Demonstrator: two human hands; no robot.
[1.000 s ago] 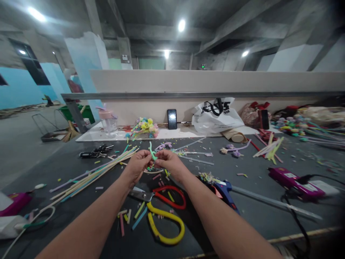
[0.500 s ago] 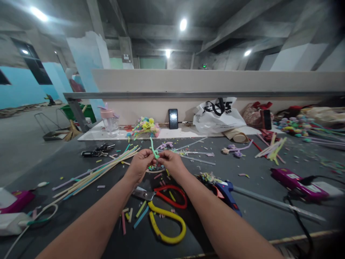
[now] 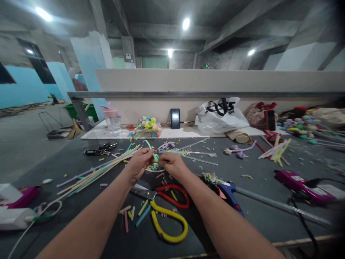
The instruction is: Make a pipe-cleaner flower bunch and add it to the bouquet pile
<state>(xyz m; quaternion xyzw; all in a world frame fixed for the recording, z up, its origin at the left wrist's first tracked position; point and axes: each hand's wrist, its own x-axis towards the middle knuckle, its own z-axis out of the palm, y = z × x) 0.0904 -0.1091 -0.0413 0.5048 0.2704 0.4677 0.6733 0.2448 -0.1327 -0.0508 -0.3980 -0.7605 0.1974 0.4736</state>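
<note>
Both my hands meet above the middle of the dark table (image 3: 256, 183). My left hand (image 3: 140, 162) and my right hand (image 3: 172, 163) each pinch a thin green pipe cleaner (image 3: 154, 154) between their fingertips. Its free end sticks up and to the left from between the hands. Just under my wrists lie big scissors (image 3: 164, 207) with one red and one yellow handle. Short coloured cut pieces (image 3: 134, 214) are scattered around them.
Long pale sticks (image 3: 97, 172) lie to the left, a blue glue gun (image 3: 229, 192) to the right, a purple glue gun (image 3: 299, 181) with black cable further right. At the back stand a cup (image 3: 112, 122), a flower bunch (image 3: 148, 126), a phone (image 3: 175, 118) and a white bag (image 3: 221, 117).
The hands have stayed together on the pipe cleaner; its free end has tipped from upright over to the left. The view has shifted slightly.
</note>
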